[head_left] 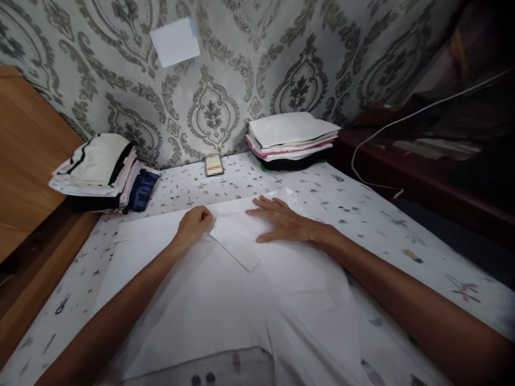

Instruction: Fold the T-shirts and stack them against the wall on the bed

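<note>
A white garment [225,300] lies spread over a bed sheet with a small print. Near its upper edge my left hand [195,224] is closed, its fingers curled at the cloth; what they pinch is hidden. My right hand [281,221] rests on the fabric with its fingers spread, palm down. Between the two hands a pointed white flap [237,241], which looks like a collar, lies on the garment.
Folded clothes are stacked at the left [100,166] and at the back right [293,142]. A small card [214,165] lies by the patterned wall. A wooden board [32,155] stands at the left; a white cable [354,155] hangs at the right.
</note>
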A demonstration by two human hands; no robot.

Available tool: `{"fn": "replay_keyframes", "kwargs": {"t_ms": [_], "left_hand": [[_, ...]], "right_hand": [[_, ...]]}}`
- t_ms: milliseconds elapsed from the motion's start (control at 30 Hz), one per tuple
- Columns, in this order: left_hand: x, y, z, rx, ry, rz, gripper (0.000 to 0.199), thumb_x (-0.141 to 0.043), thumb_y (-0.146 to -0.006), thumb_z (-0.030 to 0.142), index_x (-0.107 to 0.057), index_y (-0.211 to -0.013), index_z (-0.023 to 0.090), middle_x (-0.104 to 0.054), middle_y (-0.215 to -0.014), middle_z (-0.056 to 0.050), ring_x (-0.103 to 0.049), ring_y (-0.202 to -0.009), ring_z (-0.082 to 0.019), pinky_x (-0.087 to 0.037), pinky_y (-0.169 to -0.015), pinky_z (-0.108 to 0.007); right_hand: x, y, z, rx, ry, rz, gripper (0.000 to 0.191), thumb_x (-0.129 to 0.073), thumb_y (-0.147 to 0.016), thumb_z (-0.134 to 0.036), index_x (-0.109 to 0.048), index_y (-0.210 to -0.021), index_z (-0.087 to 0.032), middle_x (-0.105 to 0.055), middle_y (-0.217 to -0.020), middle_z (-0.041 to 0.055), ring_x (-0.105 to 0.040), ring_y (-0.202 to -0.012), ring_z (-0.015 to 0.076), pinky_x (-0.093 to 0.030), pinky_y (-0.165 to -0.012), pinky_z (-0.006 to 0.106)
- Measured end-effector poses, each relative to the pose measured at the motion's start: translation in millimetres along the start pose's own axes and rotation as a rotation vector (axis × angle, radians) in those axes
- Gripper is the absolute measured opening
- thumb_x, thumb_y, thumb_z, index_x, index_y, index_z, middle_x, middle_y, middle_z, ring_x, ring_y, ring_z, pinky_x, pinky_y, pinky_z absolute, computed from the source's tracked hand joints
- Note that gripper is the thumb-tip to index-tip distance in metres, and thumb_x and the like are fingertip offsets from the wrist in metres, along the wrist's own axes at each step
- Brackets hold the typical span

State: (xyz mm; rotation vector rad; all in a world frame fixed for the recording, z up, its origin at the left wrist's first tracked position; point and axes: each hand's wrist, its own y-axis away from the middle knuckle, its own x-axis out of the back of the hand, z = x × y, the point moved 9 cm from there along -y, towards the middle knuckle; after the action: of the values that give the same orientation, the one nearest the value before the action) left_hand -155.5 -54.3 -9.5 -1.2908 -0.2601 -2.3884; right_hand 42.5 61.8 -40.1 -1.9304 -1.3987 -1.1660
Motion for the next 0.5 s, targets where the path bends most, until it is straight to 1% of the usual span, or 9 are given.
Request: {"fn": "replay_keyframes", "kwargs": {"t_ms": [67, 133, 167, 200, 267, 367, 433, 467, 500], "left_hand": [[8.4, 7.7, 6.8, -0.121, -0.084, 0.066, 0.018, -0.048, -0.088, 0.029, -0.062, -0.090, 0.018, -0.067, -0.090, -0.006, -0.060, -0.088, -0.020, -0.047, -0.082, -0.034], [13.4, 17.2, 8.6, -0.224, -0.168, 0.090, 0.029, -0.043, -0.094, 0.035, -0.061, -0.109, 0.017, -0.067, -0.111, -0.010, -0.059, -0.108, -0.024, -0.045, -0.097, -0.039], [14.8, 21.0, 3.8, -0.237, -0.204, 0.081, 0.036, -0.040, -0.097, 0.037, -0.058, -0.120, 0.016, -0.064, -0.123, -0.013, -0.056, -0.118, -0.025, -0.042, -0.103, -0.041], [16.2, 23.7, -5.7, -0.215, -0.236, 0.060, 0.044, -0.036, -0.099, 0.040, -0.052, -0.131, 0.015, -0.060, -0.135, -0.015, -0.052, -0.128, -0.026, -0.039, -0.109, -0.043], [21.3, 28.0, -37.2, -0.090, -0.296, 0.009, 0.056, -0.031, -0.101, 0.044, -0.040, -0.145, 0.011, -0.045, -0.153, -0.020, -0.039, -0.143, -0.028, -0.029, -0.117, -0.047], [39.9, 38.7, -96.7, 0.156, -0.390, -0.027, 0.069, -0.029, -0.100, 0.051, -0.030, -0.151, 0.005, -0.024, -0.163, -0.024, -0.018, -0.154, -0.032, -0.016, -0.121, -0.056], [57.9, 47.8, -131.5, 0.271, -0.434, -0.008, 0.074, -0.027, -0.099, 0.055, -0.027, -0.153, 0.004, -0.019, -0.164, -0.024, -0.012, -0.155, -0.033, -0.013, -0.121, -0.058], [67.3, 51.9, -146.1, 0.307, -0.450, 0.010, 0.076, -0.026, -0.099, 0.056, -0.027, -0.153, 0.003, -0.019, -0.164, -0.025, -0.013, -0.155, -0.033, -0.013, -0.121, -0.058], [76.4, 55.5, -158.9, 0.336, -0.463, 0.029, 0.076, -0.025, -0.099, 0.057, -0.027, -0.153, 0.004, -0.020, -0.164, -0.024, -0.014, -0.154, -0.033, -0.015, -0.121, -0.059]], "right_hand": [[-0.7, 0.3, 2.0, 0.006, -0.007, 0.011, 0.088, -0.069, -0.074, -0.071, -0.047, -0.150, -0.034, -0.022, -0.167, 0.0041, -0.005, -0.154, 0.0347, -0.001, -0.125, 0.056], [-1.7, -0.1, 4.8, 0.023, 0.001, 0.024, 0.085, -0.066, -0.076, -0.071, -0.046, -0.151, -0.037, -0.021, -0.167, 0.0022, -0.006, -0.154, 0.0334, -0.001, -0.124, 0.057], [-2.7, -0.9, 6.8, 0.028, 0.011, 0.025, 0.084, -0.065, -0.077, -0.071, -0.045, -0.151, -0.039, -0.020, -0.167, 0.0016, -0.005, -0.154, 0.0324, -0.001, -0.124, 0.057], [-3.9, -2.0, 8.9, 0.031, 0.024, 0.023, 0.083, -0.063, -0.078, -0.072, -0.044, -0.151, -0.039, -0.019, -0.167, 0.0013, -0.004, -0.154, 0.0314, 0.000, -0.124, 0.057], [-6.0, -4.4, 12.1, 0.029, 0.052, 0.012, 0.083, -0.060, -0.078, -0.073, -0.042, -0.152, -0.038, -0.017, -0.167, 0.0017, -0.003, -0.154, 0.0303, 0.000, -0.125, 0.056], [-6.2, -6.0, 12.2, 0.023, 0.079, 0.008, 0.087, -0.057, -0.078, -0.074, -0.040, -0.154, -0.037, -0.017, -0.167, 0.0030, -0.004, -0.154, 0.0308, -0.002, -0.125, 0.057], [-5.0, -6.0, 10.3, 0.025, 0.083, 0.019, 0.087, -0.055, -0.079, -0.075, -0.038, -0.155, -0.036, -0.020, -0.166, 0.0039, -0.008, -0.154, 0.0312, -0.005, -0.125, 0.056], [-3.8, -5.9, 9.6, 0.025, 0.084, 0.034, 0.084, -0.054, -0.081, -0.074, -0.039, -0.155, -0.036, -0.023, -0.165, 0.0042, -0.011, -0.153, 0.0306, -0.009, -0.125, 0.054], [0.0, -5.8, 10.3, 0.016, 0.092, 0.079, 0.081, -0.052, -0.082, -0.073, -0.042, -0.153, -0.037, -0.028, -0.164, 0.0041, -0.016, -0.153, 0.0296, -0.014, -0.125, 0.051]]}}
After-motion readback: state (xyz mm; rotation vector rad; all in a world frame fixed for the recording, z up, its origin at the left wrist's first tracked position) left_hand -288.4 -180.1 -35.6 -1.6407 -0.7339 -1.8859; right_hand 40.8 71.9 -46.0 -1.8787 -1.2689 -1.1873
